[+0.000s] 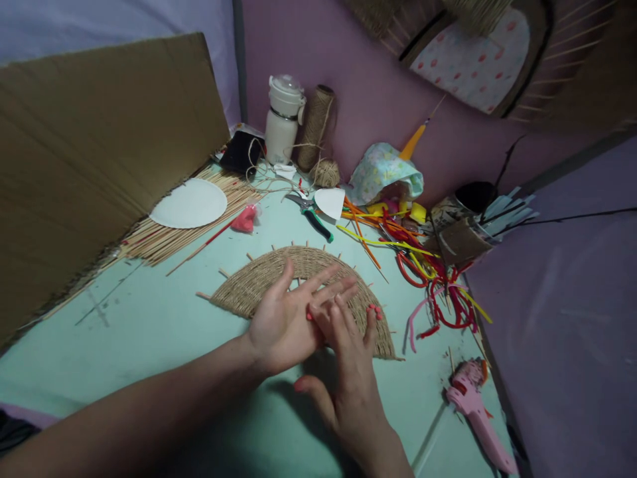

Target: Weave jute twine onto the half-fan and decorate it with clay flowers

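My left hand [293, 315] is turned palm up with its fingers spread. Across its palm lie the fingertips of my right hand [348, 372], whose fingers are stretched out and thumb held apart. A small bit of red modelling clay [309, 313] shows between the left palm and the right fingertips. Beneath both hands a half-round woven twine piece [239, 285] lies flat, with stick ends poking from its curved edge. More small red clay pieces [374, 311] sit on its right part.
Behind are a bag of red clay [245, 219], a white paper plate [189, 203] on thin sticks, and pruning shears [311, 216]. Coloured pipe cleaners [438, 292] and a pink glue gun [480, 418] lie right. A cardboard sheet [99, 146] stands left; a white bottle [283, 126] stands behind.
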Motion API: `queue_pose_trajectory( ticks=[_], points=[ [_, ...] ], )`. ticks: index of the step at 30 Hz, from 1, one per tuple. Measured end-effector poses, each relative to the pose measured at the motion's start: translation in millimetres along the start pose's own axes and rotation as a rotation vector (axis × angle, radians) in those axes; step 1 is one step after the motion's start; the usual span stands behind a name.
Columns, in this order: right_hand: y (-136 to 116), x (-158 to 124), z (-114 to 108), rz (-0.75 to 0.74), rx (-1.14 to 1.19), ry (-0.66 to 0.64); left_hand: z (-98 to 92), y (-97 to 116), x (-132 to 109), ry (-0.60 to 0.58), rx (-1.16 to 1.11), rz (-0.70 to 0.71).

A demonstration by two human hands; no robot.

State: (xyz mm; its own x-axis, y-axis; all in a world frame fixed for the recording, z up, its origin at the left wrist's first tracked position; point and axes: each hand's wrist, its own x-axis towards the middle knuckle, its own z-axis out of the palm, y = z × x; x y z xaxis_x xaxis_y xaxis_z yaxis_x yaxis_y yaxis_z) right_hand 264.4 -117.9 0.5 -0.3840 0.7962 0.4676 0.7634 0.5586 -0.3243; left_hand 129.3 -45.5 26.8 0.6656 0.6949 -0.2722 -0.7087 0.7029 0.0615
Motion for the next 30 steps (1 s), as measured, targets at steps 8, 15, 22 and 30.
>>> queue_pose_trajectory(
  ticks=[8, 15, 22, 30],
  points=[
    [2.1, -1.0, 0.0, 0.029, 0.016, 0.037, 1.9, -1.3, -0.6, -0.006, -0.008, 0.034],
    [0.9, -0.2, -1.3, -0.023, 0.032, -0.016, 2.9, -0.8, -0.4, 0.018, -0.015, 0.007],
    [5.6, -2.1, 1.5, 0.142, 0.080, 0.165, 2.0, -4.2, -0.5, 0.020, 0.037, -0.031],
    [-0.6, 2.0, 0.7, 0.227, 0.131, 0.277, 1.4, -13.0, -0.6, 0.036, 0.047, -0.070]
  ],
)
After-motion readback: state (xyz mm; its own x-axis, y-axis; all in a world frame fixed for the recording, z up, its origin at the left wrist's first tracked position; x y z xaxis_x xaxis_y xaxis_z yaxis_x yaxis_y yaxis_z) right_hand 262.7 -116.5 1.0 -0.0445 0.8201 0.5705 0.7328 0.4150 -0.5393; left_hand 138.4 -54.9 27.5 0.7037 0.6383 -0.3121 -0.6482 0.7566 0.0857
